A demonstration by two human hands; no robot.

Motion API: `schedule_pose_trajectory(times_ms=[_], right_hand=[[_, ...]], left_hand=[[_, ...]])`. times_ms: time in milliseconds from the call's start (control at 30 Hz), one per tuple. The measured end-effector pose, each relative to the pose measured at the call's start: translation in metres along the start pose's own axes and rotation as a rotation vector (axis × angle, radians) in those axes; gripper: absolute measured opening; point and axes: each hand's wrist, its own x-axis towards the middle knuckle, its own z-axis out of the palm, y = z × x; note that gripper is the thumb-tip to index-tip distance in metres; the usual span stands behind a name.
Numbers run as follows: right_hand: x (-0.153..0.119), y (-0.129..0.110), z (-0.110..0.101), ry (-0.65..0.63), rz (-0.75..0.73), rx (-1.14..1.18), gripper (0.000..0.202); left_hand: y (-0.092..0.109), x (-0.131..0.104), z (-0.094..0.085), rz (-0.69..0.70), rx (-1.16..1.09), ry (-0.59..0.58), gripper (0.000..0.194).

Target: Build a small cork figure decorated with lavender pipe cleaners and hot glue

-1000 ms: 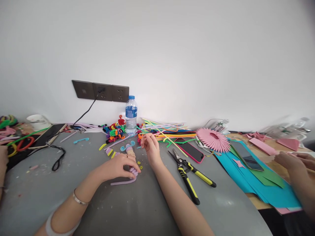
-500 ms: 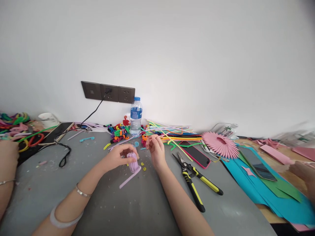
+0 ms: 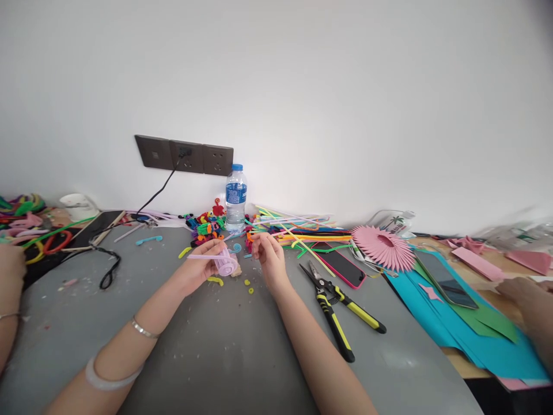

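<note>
My left hand [image 3: 201, 270] is closed around a coiled lilac pipe cleaner piece [image 3: 226, 263], with its round end turned toward me and a loose strand sticking out to the left. Just to the right, my right hand [image 3: 272, 262] is raised with its fingers curled into a pinch; whatever sits between the fingertips, if anything, is too small to make out. Between and below the hands lie small yellow bits [image 3: 249, 286] and a yellow-green piece [image 3: 215, 280]. A blue curled piece [image 3: 235, 248] rests behind them.
Pliers with black and yellow handles [image 3: 341, 311] lie open at right, near a pink-cased phone [image 3: 343, 266]. A water bottle [image 3: 235, 202] stands by the wall beside pipe cleaners [image 3: 319, 235]. Other people's hands [image 3: 525, 300] [image 3: 11, 276] work at both sides.
My left hand has turned the lilac coil, so its round end faces me and the loose strand points left instead of downward. My right hand stays pinched in nearly the same place.
</note>
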Motion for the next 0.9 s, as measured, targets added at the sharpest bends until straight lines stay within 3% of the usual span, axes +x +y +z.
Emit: schedule_pose_trajectory(times_ms=[300, 533, 767, 900], right_hand=[[0.001, -0.002, 0.001, 0.061, 0.002, -0.016, 0.032], [0.002, -0.001, -0.001, 0.129, -0.009, 0.011, 0.029], [0.003, 0.000, -0.002, 0.162, -0.006, 0.028, 0.028], [0.004, 0.001, -0.003, 0.183, -0.014, 0.039, 0.027]], left_hand=[[0.002, -0.002, 0.001, 0.059, 0.089, 0.026, 0.042], [-0.007, -0.006, 0.003, 0.181, 0.542, -0.349, 0.025], [-0.005, -0.009, 0.004, 0.270, 0.805, -0.523, 0.016], [0.000, -0.011, 0.002, 0.294, 0.899, -0.546, 0.020]])
